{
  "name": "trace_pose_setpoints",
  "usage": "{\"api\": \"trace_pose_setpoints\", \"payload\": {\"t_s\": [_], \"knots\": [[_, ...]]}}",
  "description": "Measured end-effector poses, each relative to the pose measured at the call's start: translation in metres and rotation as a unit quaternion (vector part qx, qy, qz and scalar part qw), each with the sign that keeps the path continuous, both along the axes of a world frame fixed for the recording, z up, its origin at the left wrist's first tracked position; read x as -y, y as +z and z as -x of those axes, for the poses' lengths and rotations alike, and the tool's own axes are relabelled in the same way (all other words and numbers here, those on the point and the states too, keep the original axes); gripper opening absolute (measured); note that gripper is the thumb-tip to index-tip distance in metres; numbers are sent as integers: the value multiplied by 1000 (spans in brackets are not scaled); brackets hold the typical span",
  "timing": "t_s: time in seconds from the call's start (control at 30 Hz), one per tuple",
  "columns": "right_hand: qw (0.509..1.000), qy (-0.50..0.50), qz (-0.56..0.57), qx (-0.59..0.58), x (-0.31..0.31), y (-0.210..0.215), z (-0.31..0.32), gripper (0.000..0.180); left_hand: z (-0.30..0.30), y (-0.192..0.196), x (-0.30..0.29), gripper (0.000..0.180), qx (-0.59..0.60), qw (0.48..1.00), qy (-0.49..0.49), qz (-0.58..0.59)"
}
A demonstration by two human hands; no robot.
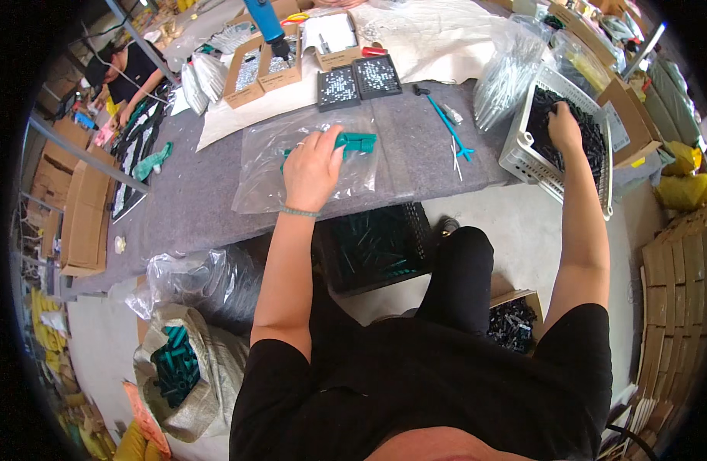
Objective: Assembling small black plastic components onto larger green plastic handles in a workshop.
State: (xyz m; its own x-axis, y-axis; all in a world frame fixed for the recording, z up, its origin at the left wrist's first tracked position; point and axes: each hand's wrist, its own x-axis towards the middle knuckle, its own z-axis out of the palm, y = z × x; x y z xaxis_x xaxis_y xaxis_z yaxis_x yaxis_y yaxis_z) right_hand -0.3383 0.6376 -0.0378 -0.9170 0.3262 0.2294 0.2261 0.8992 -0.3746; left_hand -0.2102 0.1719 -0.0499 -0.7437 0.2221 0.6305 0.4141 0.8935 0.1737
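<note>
My left hand is closed round green plastic parts, whose ends stick out on both sides of the fingers. Beneath it, a clear plastic bag lies flat on the grey cloth-covered table. Over to the right, my right hand reaches down into a white plastic crate of small black plastic parts. Its fingers are curled in among the black parts, and what they grip is hidden.
Small boxes of metal pieces, a blue power screwdriver and two black trays stand at the back. A blue-green stick tool lies near the crate. Below are a black crate and a sack of green parts. Another person works far left.
</note>
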Motion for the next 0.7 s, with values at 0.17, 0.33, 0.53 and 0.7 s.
{"api": "trace_pose_setpoints", "payload": {"t_s": [0.17, 0.33, 0.53, 0.7], "knots": [[453, 170, 870, -97, -26, 2, -14, 15, -54, 3, -1, 28, 148, 919, -108, -349], [392, 243, 888, -6, 111, -7, -144, 23, -126, -30, -25, 20, 394, 670, -188, -600], [357, 259, 828, 345, 230, -50, -217, 19, -138, -33, -54, 21, 356, 681, -141, -624], [449, 314, 728, 413, 235, -24, -230, 22, -122, -14, -50, 25, 415, 672, -168, -590]]}}
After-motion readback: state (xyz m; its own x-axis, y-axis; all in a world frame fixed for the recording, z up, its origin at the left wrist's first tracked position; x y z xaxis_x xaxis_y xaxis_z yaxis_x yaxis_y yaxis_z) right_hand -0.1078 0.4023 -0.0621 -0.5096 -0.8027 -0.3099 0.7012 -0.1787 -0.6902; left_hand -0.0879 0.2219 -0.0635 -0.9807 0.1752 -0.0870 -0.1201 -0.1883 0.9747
